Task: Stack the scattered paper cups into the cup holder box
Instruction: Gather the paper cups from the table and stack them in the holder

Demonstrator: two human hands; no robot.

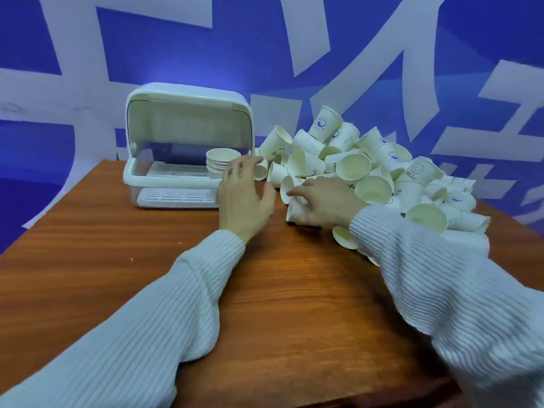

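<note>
My right hand (321, 201) closes on a lying cup (295, 212); my left hand (244, 195) waits open beside the box (164, 172).

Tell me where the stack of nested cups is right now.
The stack of nested cups stands upright inside the cup holder box, at its right end, just beyond the left hand.

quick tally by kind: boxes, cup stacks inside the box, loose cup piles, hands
cup holder box: 1
stack of cups in the box: 1
pile of loose paper cups: 1, cups too many to count
hands: 2, left hand, right hand
total: 5
</note>
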